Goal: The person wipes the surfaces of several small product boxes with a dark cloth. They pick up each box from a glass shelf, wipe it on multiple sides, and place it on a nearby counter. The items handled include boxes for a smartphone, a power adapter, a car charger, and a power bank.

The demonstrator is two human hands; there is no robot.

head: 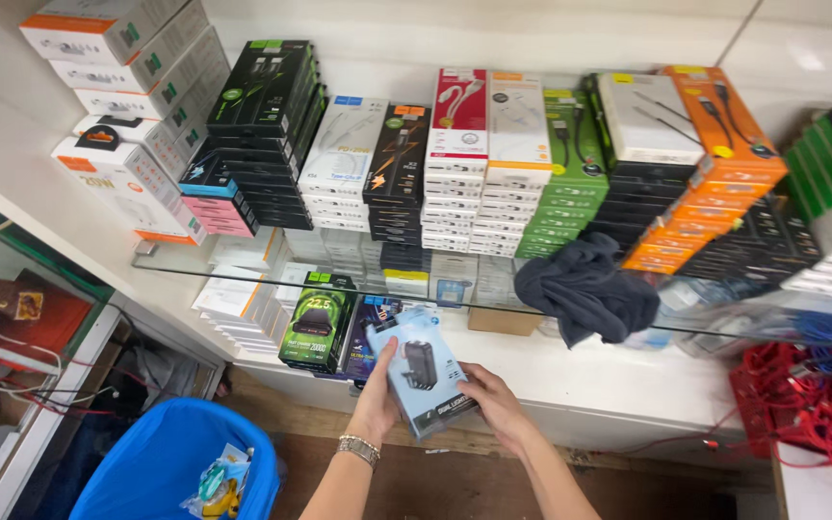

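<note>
Both: left hand (376, 400), right hand (495, 404) grip light-blue box (420, 374).

We hold a pale blue rectangular box (423, 374) picturing a dark device, tilted, between our left hand (376, 397) and right hand (494, 403). Just behind it on the lower shelf stand a black-and-green box (317, 323) and a dark blue box (365, 332). On the glass shelf above we note flat cartons in stacks: black with green tops (270, 125), white (341, 164), black with orange (396, 169), white with red (456, 154), green (560, 183) and orange (715, 164). White boxes with orange edges (127, 96) are stacked at far left.
</note>
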